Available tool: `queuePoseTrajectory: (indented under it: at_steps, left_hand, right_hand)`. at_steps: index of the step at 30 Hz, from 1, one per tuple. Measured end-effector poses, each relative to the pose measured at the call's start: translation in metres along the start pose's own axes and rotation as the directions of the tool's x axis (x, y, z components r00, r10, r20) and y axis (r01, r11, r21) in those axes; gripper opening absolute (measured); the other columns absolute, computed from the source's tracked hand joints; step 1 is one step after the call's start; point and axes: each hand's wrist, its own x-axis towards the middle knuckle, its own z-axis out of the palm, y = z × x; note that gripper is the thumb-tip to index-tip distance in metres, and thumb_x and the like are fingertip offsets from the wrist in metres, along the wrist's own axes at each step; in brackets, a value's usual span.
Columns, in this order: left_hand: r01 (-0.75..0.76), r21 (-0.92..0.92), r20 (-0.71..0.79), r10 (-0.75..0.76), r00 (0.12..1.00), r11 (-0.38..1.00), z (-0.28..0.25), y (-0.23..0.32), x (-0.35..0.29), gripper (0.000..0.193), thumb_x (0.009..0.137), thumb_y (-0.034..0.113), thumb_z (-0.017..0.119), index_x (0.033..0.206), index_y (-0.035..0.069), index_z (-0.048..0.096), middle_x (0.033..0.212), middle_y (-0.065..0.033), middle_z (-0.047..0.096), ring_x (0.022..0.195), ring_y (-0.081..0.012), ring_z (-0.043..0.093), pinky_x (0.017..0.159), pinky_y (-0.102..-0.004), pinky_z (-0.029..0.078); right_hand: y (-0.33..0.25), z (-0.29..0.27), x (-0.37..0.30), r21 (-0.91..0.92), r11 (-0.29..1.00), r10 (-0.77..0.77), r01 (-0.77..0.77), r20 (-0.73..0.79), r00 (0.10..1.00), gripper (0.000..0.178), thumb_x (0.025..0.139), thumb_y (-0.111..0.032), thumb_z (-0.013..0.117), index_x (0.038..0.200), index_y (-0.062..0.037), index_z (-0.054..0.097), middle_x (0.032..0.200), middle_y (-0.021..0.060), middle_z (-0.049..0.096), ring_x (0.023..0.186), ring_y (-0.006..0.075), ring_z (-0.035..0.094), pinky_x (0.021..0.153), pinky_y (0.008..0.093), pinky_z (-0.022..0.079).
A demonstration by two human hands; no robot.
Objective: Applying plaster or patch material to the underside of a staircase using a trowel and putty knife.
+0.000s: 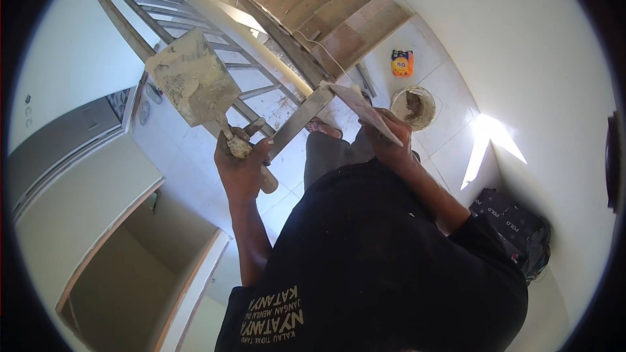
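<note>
My left hand (pixel 240 160) is closed around the handle of a plastering trowel (pixel 199 81). Its broad square blade points up and away, smeared with pale wet plaster. A rounded wooden end (pixel 268 181) shows just below that hand; what it belongs to is hidden. In my right hand (pixel 389 140) is a thin, flat, plaster-smeared plate (pixel 366 112), gripped along its near side and seen almost edge-on. The plate's far end lies near a flat grey bar (pixel 301 120) in this view; whether they touch, I cannot tell.
A ladder (pixel 241 65) slants along the left, near my bare foot (pixel 324 128). Wooden stairs (pixel 339 13) rise at the back. A plaster-stained bucket (pixel 413 107) and an orange packet (pixel 402 63) stand on the tiled floor. A dark bag (pixel 512 225) rests by the right wall.
</note>
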Motion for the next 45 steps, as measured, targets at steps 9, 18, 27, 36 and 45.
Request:
queuePoseTrajectory:
  at_steps: [9,18,27,36,45]
  left_hand:
    - [-0.014,0.037,0.053,0.012,0.999,0.999,0.003,0.006,0.001,0.037,0.072,-0.003,0.076,0.092,0.005,0.045,0.098,-0.0171,0.065,0.056,-0.0126,0.056,0.048,-0.0247,0.047]
    - [-0.024,0.049,0.024,0.023,0.999,0.999,0.002,0.000,-0.003,0.040,0.071,-0.003,0.074,0.097,0.005,0.045,0.104,-0.0211,0.064,0.056,-0.0121,0.055,0.049,-0.0237,0.047]
    - [-0.010,0.039,0.011,0.009,1.000,0.999,0.004,0.004,-0.002,0.039,0.072,-0.007,0.072,0.097,0.006,0.044,0.109,-0.0245,0.062,0.056,-0.0122,0.055,0.049,-0.0236,0.047]
    - [0.014,0.027,0.000,-0.014,1.000,1.000,0.006,0.005,-0.005,0.038,0.072,-0.007,0.071,0.097,0.005,0.045,0.110,-0.0249,0.062,0.056,-0.0128,0.055,0.049,-0.0242,0.048]
    - [0.021,0.036,0.000,-0.021,1.000,0.999,0.009,0.009,-0.008,0.039,0.072,-0.006,0.072,0.098,0.005,0.045,0.110,-0.0250,0.062,0.056,-0.0131,0.055,0.049,-0.0244,0.048]
  right_hand:
    - [0.025,-0.010,-0.019,-0.223,0.975,0.025,0.019,0.194,0.981,0.039,0.073,-0.003,0.071,0.111,-0.0008,0.064,0.105,0.0166,0.066,0.095,0.0319,0.065,0.079,0.0357,0.053]
    - [0.024,-0.037,0.046,-0.150,0.969,0.225,-0.196,0.209,0.952,0.025,0.077,0.000,0.064,0.101,-0.0040,0.067,0.093,0.0154,0.064,0.086,0.0326,0.064,0.074,0.0393,0.050]
    - [0.028,-0.018,0.058,-0.073,0.972,0.235,-0.224,0.309,0.922,0.028,0.073,0.003,0.059,0.100,0.0001,0.066,0.090,0.0210,0.065,0.085,0.0386,0.063,0.076,0.0421,0.050]
    - [-0.003,-0.036,0.059,-0.041,0.978,0.209,-0.206,0.307,0.929,0.029,0.075,0.006,0.061,0.102,-0.0014,0.067,0.094,0.0173,0.066,0.085,0.0344,0.065,0.073,0.0395,0.051]
    - [0.035,-0.026,0.048,-0.043,0.996,0.083,-0.076,0.190,0.978,0.036,0.073,0.006,0.061,0.107,-0.0029,0.066,0.096,0.0167,0.067,0.087,0.0343,0.065,0.074,0.0382,0.053]
